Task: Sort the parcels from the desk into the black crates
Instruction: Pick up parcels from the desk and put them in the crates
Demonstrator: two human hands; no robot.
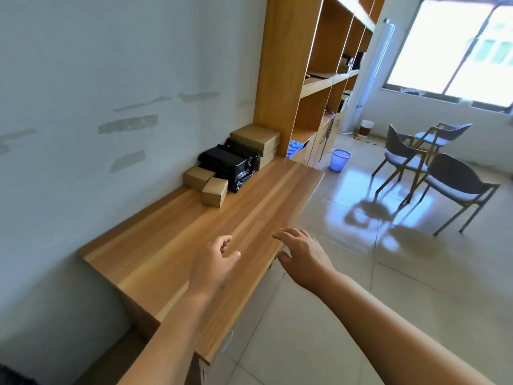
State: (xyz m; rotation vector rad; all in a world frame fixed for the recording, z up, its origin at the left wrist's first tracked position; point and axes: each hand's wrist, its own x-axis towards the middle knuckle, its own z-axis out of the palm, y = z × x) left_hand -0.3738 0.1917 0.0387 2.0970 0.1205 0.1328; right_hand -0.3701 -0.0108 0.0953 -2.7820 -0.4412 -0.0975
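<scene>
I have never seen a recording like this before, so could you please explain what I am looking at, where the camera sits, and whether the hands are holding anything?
There is no machine here. One wide camera is worn on a person's head and looks forward and down, so the two bare arms are that person's own. The left hand hovers over the wooden desk with loosely curled fingers; the right hand is spread open near the desk's edge. Neither holds anything. At the far end of the desk, against the wall, lie the parcels: small cardboard boxes, black plastic bags and flat cardboard boxes. No black crates are in view.
</scene>
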